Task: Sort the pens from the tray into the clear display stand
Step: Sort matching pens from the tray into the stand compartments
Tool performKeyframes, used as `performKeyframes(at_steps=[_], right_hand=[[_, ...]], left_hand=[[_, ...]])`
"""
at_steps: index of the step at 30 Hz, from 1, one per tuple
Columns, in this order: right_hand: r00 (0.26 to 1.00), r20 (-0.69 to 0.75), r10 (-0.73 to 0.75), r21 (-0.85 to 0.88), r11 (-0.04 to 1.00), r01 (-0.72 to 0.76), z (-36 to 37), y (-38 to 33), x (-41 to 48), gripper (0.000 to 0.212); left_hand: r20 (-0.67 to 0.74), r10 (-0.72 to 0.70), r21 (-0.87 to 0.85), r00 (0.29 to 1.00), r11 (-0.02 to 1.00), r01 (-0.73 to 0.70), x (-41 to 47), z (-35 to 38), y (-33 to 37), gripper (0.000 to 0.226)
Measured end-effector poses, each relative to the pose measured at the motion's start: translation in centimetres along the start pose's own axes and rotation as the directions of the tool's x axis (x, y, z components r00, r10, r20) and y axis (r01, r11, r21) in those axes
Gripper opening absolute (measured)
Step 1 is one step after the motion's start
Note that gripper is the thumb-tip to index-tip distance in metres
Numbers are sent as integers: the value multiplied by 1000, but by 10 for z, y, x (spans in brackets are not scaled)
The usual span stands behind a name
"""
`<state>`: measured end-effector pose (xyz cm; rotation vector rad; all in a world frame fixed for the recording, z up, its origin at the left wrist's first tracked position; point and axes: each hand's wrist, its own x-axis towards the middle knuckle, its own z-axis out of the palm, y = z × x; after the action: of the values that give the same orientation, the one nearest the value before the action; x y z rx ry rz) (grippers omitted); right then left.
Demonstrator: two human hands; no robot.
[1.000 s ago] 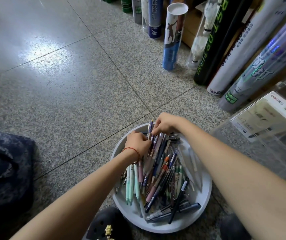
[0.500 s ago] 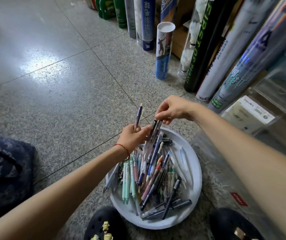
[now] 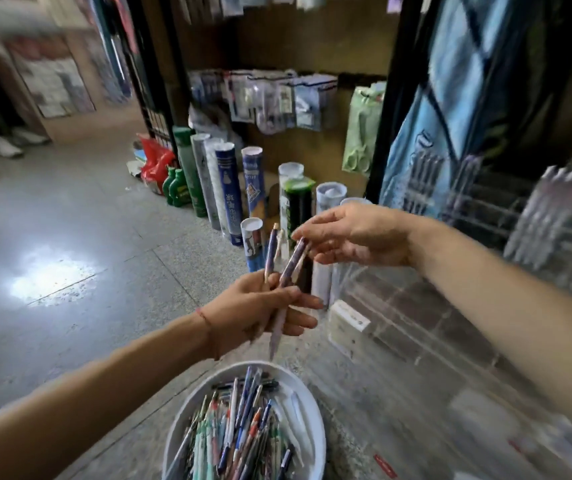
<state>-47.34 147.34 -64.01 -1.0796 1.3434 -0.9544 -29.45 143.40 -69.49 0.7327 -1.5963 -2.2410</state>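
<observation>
A round white tray on the floor at the bottom holds several mixed pens. Above it my left hand grips two or three purple pens upright. My right hand reaches in from the right. Its fingertips pinch the top end of one purple pen, whose lower part passes through my left hand. The clear display stand sits on the floor to the right of the tray, blurred, with a white label on its near corner.
Several shuttlecock tubes stand against a shelf beyond my hands. Green bottles and a red bag lie left of them. Hanging packets fill the shelf back. A wire rack of packaged pens is at right. A person's shoes show far left.
Both hands rose from the tray with pens. My head tilted up, so the shelf and rack came into view. The right hand's pen now lies in my left hand's bundle.
</observation>
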Motion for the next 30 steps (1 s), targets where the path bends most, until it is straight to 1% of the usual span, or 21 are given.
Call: performKeyframes(at_steps=[1,3,5,7,9,12,14,15,17,19,21,23,24,25,27,29,30], right_hand=[[999,-8,-35,-8,999,35,-5,-14,-21,13],[992,-68,-110,-64,992,106,-12,-33,-57,13],[965,-175,-197,-165,972,169,-18,-44,-87,13],[910,-313,-273,-251,948,198,-26,-50,-112,16],[848,-443,-293,-238,950,204,-37,-52,-133,18],[785,-573,-237,-128,972,199,-53,-51,-159,15],[770,-602,-212,-48,972,230,-63,-48,-173,10],[778,-591,-211,-4,966,258,-66,-46,-180,9],[810,-545,-218,71,950,304,-75,-42,-193,13],[825,-518,-227,90,944,316,-83,-37,-206,16],[816,-533,-224,78,947,311,-91,-30,-216,16],[803,-558,-208,102,944,315,-98,-24,-223,25],[795,-575,-196,132,936,326,-102,-21,-226,25],[782,-595,-184,171,922,348,-106,-19,-229,20],[728,-664,-170,247,870,428,-116,-15,-235,3],[664,-729,-166,277,815,509,-126,-11,-241,7],[648,-742,-170,272,808,523,-129,-8,-245,7]], left_hand=[[27,13,5,1000,1000,-13,-5,16,11,14],[79,38,10,996,999,-39,-11,47,30,9],[129,57,27,990,998,-61,-15,77,43,8],[155,101,91,983,989,-116,-14,107,52,9],[155,155,167,976,969,-181,-9,132,58,8],[151,209,286,966,926,-245,-1,160,64,5],[190,209,317,959,912,-262,3,175,65,10],[215,204,298,955,918,-263,5,181,64,10],[252,181,239,951,940,-243,10,191,65,9],[295,138,193,945,960,-201,18,199,66,9],[351,78,148,933,979,-138,26,209,66,12],[398,43,113,916,989,-95,33,221,63,14],[412,35,111,910,990,-89,37,227,61,14],[420,29,123,907,988,-89,41,232,58,15],[423,12,195,906,975,-103,49,239,49,15],[415,-11,251,910,962,-103,56,245,40,15],[412,-15,252,911,963,-98,59,248,36,15]])
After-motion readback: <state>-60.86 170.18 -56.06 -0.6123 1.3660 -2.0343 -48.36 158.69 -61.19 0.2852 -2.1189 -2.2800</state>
